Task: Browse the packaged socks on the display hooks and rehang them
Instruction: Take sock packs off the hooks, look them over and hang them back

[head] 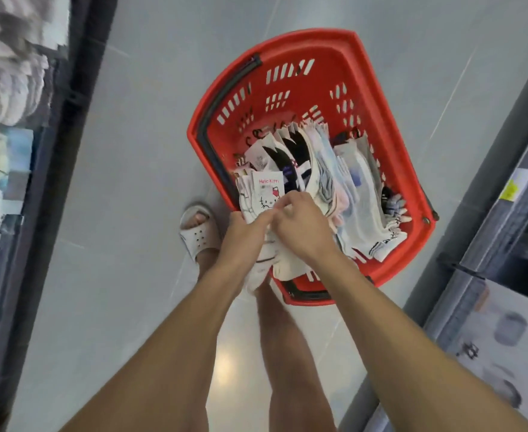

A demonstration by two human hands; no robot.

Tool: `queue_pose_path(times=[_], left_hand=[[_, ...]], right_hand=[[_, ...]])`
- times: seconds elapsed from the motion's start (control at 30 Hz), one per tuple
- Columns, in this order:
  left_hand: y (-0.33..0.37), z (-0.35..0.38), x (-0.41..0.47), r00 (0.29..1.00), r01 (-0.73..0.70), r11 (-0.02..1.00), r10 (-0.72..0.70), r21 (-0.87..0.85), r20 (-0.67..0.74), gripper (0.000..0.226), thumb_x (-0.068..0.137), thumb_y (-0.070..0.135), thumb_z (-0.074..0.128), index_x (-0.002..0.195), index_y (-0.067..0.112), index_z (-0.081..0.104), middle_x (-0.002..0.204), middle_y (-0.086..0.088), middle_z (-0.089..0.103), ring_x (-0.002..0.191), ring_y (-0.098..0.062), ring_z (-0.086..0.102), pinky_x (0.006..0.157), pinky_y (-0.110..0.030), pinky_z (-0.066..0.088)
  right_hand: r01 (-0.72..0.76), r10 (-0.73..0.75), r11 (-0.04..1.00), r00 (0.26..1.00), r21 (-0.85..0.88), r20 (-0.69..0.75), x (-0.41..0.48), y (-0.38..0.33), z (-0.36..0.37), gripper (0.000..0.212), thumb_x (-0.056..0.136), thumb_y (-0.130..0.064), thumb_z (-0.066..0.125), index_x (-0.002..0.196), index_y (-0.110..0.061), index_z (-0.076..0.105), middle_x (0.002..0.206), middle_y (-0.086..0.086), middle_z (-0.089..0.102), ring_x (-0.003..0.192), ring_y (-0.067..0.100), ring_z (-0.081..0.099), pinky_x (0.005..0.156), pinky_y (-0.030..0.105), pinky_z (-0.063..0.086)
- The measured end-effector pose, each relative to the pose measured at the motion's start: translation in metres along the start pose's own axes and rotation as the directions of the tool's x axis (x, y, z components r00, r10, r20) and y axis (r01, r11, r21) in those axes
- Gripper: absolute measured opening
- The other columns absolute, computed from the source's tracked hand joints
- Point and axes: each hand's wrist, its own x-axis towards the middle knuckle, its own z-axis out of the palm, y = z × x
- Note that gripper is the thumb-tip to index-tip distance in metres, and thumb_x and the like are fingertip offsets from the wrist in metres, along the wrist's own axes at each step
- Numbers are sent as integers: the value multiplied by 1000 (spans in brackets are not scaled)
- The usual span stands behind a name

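A red plastic shopping basket (365,98) stands on the floor and holds several packaged sock pairs (328,169) in white, black, pale blue and grey. Over its near left rim both hands hold a small bundle of white socks with a Hello Kitty card (267,190) on top. My left hand (244,235) grips the bundle from the left side. My right hand (300,226) pinches it from above, thumb and fingers at the card's lower edge. The lower part of the bundle is hidden under the hands.
Grey tiled floor (138,151) lies all round the basket. A dark shelf unit with soft pale goods (10,88) runs along the left. A grey display rack (506,244) stands on the right. My foot in a white slide (198,232) is beside the basket.
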Motion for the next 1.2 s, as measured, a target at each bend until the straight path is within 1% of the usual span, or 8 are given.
queue_pose_path(times=[0.07,0.2,0.37,0.5,0.73,0.93,1.03,1.2], left_hand=[[-1,5,0,996,-90,996,90,-3,-12,46,83,47,67,122,25,65,103,6,75,86,-7,73,63,-19,57],[-8,11,-7,986,-161,987,160,-2,-41,43,92,28,66,133,29,57,122,9,68,109,-8,66,84,-25,57],[-14,7,-21,974,-206,978,209,42,-83,42,93,32,64,132,41,52,123,18,66,111,-7,64,88,-29,52],[-9,5,-32,958,-287,955,286,74,22,33,94,36,65,120,54,56,105,36,67,97,10,66,72,-9,54],[17,9,-30,945,-290,957,286,2,159,44,90,37,65,132,37,55,119,15,71,109,-7,68,92,-40,57],[32,14,-22,923,-270,963,260,-4,282,49,86,33,72,131,40,55,119,18,71,109,-5,68,91,-38,57],[31,10,-18,938,-260,965,248,20,242,44,91,22,68,129,40,56,116,21,71,106,-1,68,92,-35,57],[23,3,-14,966,-192,979,175,74,189,48,93,23,65,138,34,52,128,14,67,118,-12,64,100,-48,53]], right_hand=[[14,-18,996,999,88,44,-4,4,-8,11,86,-25,55,96,-25,60,104,-5,62,95,14,59,67,25,43],[7,-44,969,988,248,145,-20,11,-21,12,88,-19,64,98,-24,62,98,-13,64,93,4,58,79,23,46],[-97,7,832,986,547,165,-39,8,-28,34,90,-22,65,123,-26,55,117,-15,62,103,-10,56,78,5,43],[-229,19,685,955,691,297,-43,1,-32,42,87,-34,70,126,-29,56,112,-15,71,102,-2,66,75,11,52],[-224,104,602,974,766,203,-35,0,-51,44,76,-28,79,115,-19,61,105,-2,76,96,15,73,78,31,59],[-170,26,652,979,739,202,-38,4,-75,22,98,-26,59,119,-26,63,115,-6,73,106,13,69,91,33,57],[-159,8,699,976,697,215,-33,6,-82,29,102,-31,50,126,-21,64,121,-4,70,112,13,66,96,33,54],[-136,262,909,922,394,-286,0,28,-82,33,99,-21,52,132,-20,58,132,-5,56,116,3,53,99,24,47]])
